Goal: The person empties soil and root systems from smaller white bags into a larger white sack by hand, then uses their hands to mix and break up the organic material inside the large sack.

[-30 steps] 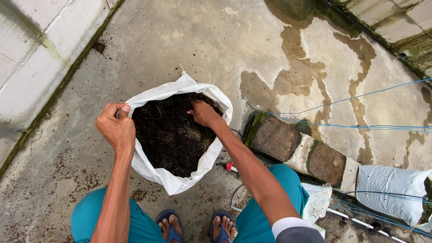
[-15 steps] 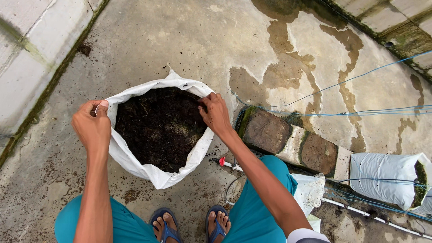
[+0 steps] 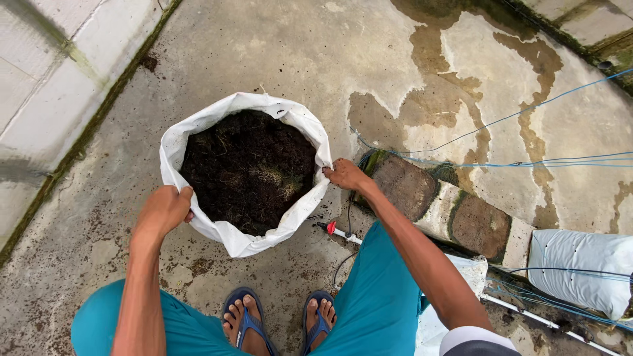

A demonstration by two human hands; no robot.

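Hands, left [image 3: 163, 209] and right [image 3: 344, 175], each grasp the soil-filled white sack's [image 3: 245, 240] rolled rim.

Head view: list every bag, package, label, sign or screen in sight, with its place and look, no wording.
White sack: centre, on the concrete floor, rim rolled down, round mouth, full of dark soil; left hand and right hand grip its rim.
Pale grey-white bag: lower right edge, lying on its side, plump, crossed by blue cords.
Labels, signs, screens: none visible.
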